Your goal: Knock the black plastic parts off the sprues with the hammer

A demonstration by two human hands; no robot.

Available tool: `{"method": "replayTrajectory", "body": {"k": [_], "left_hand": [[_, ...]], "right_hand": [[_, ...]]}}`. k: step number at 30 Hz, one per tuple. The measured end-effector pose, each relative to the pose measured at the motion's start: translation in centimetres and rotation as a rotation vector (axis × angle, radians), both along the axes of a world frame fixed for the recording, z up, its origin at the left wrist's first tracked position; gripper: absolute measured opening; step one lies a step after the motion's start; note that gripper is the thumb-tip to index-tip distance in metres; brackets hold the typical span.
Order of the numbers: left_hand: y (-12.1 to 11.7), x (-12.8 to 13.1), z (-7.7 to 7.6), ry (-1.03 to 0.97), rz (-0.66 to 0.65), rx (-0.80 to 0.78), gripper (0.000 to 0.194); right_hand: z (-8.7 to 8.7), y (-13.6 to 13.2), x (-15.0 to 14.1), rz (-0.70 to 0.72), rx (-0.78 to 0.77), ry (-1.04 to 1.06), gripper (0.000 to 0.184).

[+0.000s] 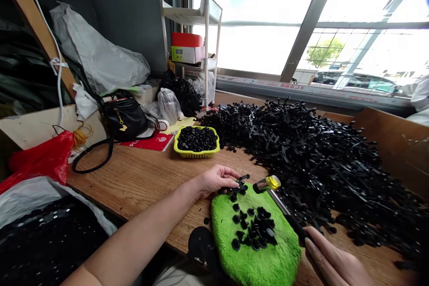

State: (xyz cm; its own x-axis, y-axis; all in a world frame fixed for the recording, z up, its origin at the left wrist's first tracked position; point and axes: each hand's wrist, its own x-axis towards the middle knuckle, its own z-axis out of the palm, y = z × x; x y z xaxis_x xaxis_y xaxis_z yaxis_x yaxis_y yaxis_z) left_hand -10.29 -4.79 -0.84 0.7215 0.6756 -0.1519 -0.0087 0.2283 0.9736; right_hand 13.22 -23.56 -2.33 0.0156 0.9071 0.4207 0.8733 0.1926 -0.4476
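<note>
My right hand [335, 257] is wrapped round the dark handle of a hammer [283, 205]. The hammer's head, metal with a yellow face, hovers over the upper part of a green fluffy pad [254, 266]. At the pad's top left edge, my left hand [219, 180] is closed on a small black plastic piece [243, 177], partly hidden by the fingers. Several small black plastic plugs with round heads [259, 230] lie loose on the pad below, some bunched together.
A large heap of black plastic parts [301, 143] covers the table's right side. Behind my left hand stands a yellow basket [197, 155] of small black pieces. A black handbag [124, 118], white shelf rack [207, 53] and sack of black parts [50, 241] are around.
</note>
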Motion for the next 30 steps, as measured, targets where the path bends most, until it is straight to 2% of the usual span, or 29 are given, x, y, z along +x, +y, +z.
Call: {"method": "replayTrajectory", "body": {"k": [8, 18, 21, 24, 28, 30], "left_hand": [[0.1, -0.1, 0.0, -0.014, 0.002, 0.014, 0.038], [0.0, 0.1, 0.0, 0.01, 0.024, 0.01, 0.04], [0.0, 0.0, -0.1, 0.009, 0.01, 0.006, 0.039], [0.0, 0.0, 0.0, 0.013, 0.015, -0.002, 0.039], [0.1, 0.0, 0.1, 0.025, 0.029, 0.007, 0.039], [0.1, 0.1, 0.0, 0.03, 0.025, 0.008, 0.039]], "right_hand": [[-0.5, -0.3, 0.7, 0.009, 0.041, 0.016, 0.034], [0.6, 0.2, -0.3, 0.014, -0.061, 0.062, 0.034], [1.1, 0.5, -0.5, 0.019, 0.001, -0.012, 0.031], [1.8, 0.8, -1.0, -0.05, 0.093, -0.118, 0.03], [2.3, 1.3, -1.7, -0.034, -0.044, -0.249, 0.029], [2.6, 1.3, -1.9, -0.021, -0.06, -0.252, 0.028]]}}
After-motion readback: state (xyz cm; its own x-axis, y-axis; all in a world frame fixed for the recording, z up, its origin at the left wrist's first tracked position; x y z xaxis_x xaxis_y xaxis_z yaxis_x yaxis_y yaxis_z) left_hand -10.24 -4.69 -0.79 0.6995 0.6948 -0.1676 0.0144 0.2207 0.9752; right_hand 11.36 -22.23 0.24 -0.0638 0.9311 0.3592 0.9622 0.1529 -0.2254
